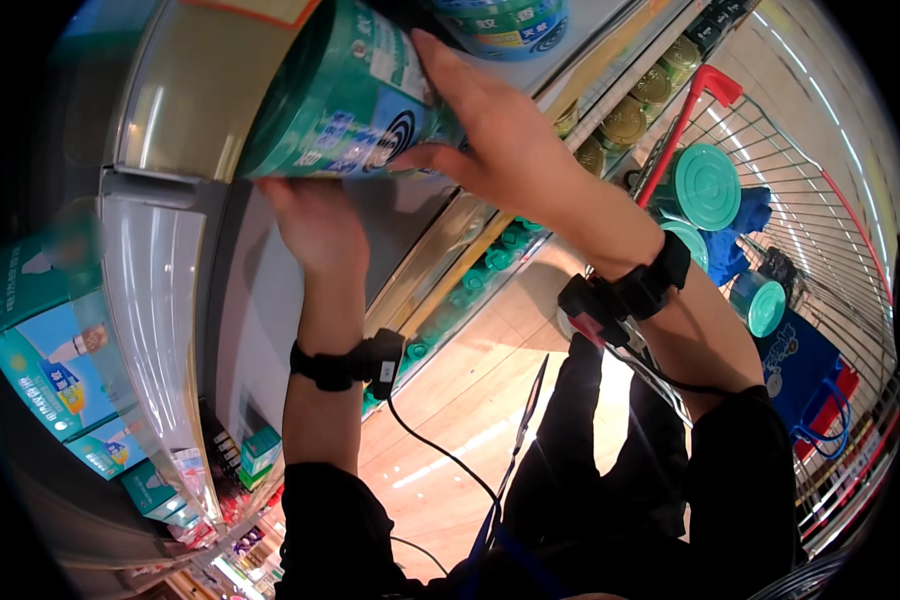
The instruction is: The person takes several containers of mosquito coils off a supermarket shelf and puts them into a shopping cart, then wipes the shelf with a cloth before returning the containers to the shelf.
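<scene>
A large green plastic tub of mosquito coils (345,97), with a printed label showing a black coil, is held in both of my hands at the shelf. My left hand (315,217) is under its lower edge, the fingers hidden by the tub. From the right, my right hand (487,120) grips its end, thumb on the label and fingers over the upper side. Beyond my right hand, a similar blue-green tub (502,26) stands on the grey shelf (405,217). Black devices on straps circle both wrists.
At right stands a wire shopping cart (817,180) with a red handle, holding green-lidded tubs (707,187) and a blue bag (802,367). Gold-lidded cans (622,120) and green-capped bottles (472,279) line lower shelves. Green boxes (56,360) sit at far left. A cable hangs below my left wrist.
</scene>
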